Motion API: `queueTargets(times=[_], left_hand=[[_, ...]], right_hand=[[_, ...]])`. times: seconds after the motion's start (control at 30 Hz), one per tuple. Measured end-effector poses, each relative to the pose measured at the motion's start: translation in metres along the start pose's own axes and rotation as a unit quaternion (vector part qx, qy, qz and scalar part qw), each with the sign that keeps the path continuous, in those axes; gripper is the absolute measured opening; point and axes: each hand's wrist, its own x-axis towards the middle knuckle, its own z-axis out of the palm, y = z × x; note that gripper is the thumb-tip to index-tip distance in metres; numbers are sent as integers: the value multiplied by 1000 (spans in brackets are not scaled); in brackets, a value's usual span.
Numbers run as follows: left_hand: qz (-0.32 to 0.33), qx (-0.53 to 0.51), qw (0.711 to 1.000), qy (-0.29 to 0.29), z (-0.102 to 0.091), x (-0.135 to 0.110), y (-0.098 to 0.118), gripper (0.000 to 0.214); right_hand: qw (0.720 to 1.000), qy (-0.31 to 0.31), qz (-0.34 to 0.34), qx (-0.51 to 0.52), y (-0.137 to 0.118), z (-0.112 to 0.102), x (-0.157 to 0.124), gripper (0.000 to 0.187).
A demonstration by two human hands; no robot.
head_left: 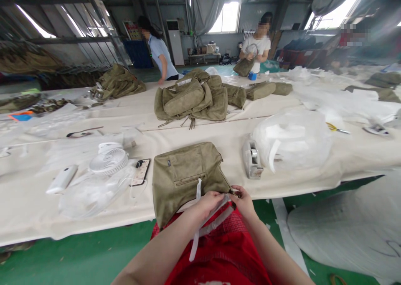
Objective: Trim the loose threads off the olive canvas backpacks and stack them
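Note:
An olive-green bag with a zipped front pocket lies at the table's front edge, its lower right corner toward me. My left hand is closed on a white strip beside that corner. At the corner itself, by the end of the zip, my right hand pinches the bag's edge, its fingertips partly hidden. Another white strip hangs over the bag's front, and a loose end dangles over my red apron.
A tape dispenser and clear plastic bags lie to the right. Left are a white fan, a phone and a white power bank. Olive bags are heaped behind. Two people stand across the table.

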Motion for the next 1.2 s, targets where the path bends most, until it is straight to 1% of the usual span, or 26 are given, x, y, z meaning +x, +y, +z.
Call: queueTargets(times=[0.03,0.1,0.17,0.23,0.33,0.4,0.47,0.5,0.53,0.57,0.6,0.67,0.73,0.77,0.83,0.9,0.93,0.97,1.03,1.1,1.13,1.17,1.2], left_hand=[[-13,-30,999,-18,1,0,1,30],[-32,-60,997,-34,2,-1,3,27],[-55,-83,994,-36,2,0,5,24],[-72,-101,992,-26,2,1,6,22],[-70,-102,992,-5,5,4,8,16],[-61,-98,993,6,8,6,10,13],[-51,-90,995,16,12,7,11,13],[-45,-82,995,22,14,7,11,13],[-40,-71,996,29,15,7,11,14],[-36,-58,997,35,16,7,10,14],[-31,-42,998,42,17,7,8,15],[-19,-1,998,62,18,7,5,17],[3,48,994,96,18,7,2,17],[16,73,991,113,17,8,2,16],[38,118,983,137,15,8,2,11],[73,203,967,139,15,6,4,8],[99,261,950,139,15,5,5,9],[127,324,927,140,16,2,5,12],[180,435,869,149,20,-5,5,18],[212,498,826,156,24,-11,3,21],[223,519,811,156,25,-14,1,22],[230,532,800,155,26,-15,0,21],[236,537,796,153,26,-16,-1,19]], right_hand=[[1000,-9,-5,-2,-3,0,-1,49],[999,-28,-26,-12,-10,0,-4,48],[997,-39,-58,-42,-16,0,-6,46],[991,-38,-82,-94,-21,1,-8,43],[975,-20,-90,-202,-26,3,-10,39],[956,4,-99,-275,-28,2,-11,38],[940,29,-111,-322,-27,0,-10,37],[938,35,-111,-328,-26,-1,-8,37],[942,33,-103,-318,-24,-3,-6,36],[953,26,-85,-290,-21,-5,-3,36],[968,14,-59,-244,-17,-6,0,36],[993,-2,-1,-116,-9,-8,5,38],[999,3,46,0,-1,-7,8,43],[997,8,61,36,3,-6,9,44],[994,14,76,72,8,-4,8,45],[993,17,80,86,12,-3,7,45],[992,15,82,91,13,-2,6,45],[992,10,87,96,14,-2,6,45],[988,-6,103,110,15,-2,5,44],[983,-24,120,134,15,-3,5,43],[981,-32,125,146,15,-4,4,43],[979,-39,127,157,15,-4,4,42],[977,-45,126,166,16,-5,4,42]])
